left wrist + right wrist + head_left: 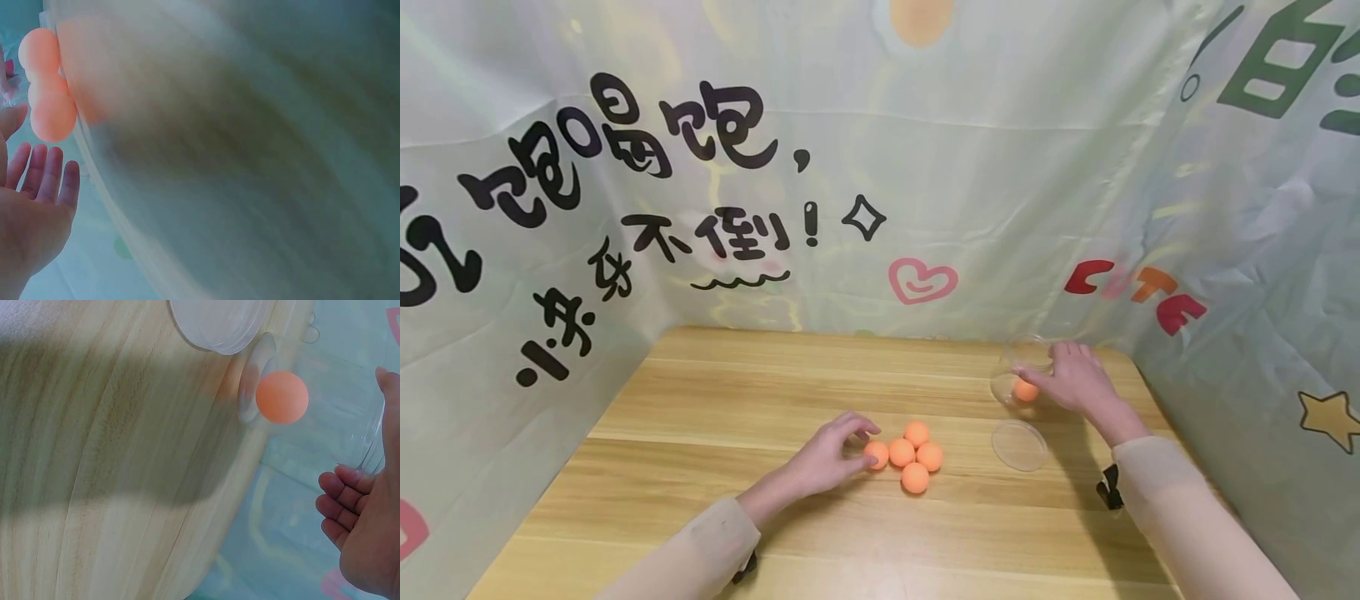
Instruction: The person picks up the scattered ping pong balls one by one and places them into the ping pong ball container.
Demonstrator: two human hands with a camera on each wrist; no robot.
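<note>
Large black characters (pixel 726 233) mark the pale cloth backdrop (pixel 850 150) at upper left. Near the lower middle of the frame, the left hand (pixel 831 454) has its fingers loosely spread, thumb and fingertips flanking a smooth orange ball (pixel 876 455); whether they touch it cannot be told. Just right of it, four matching orange balls (pixel 902 452) sit clustered on the light wood-grain table (pixel 722 396). Further right lies a clear round disc (pixel 1018 446). Behind that stands a clear cylindrical container (pixel 331 406), one orange ball (pixel 1026 390) at its bottom; the right hand (pixel 1082 382) grips it near the rim.
</note>
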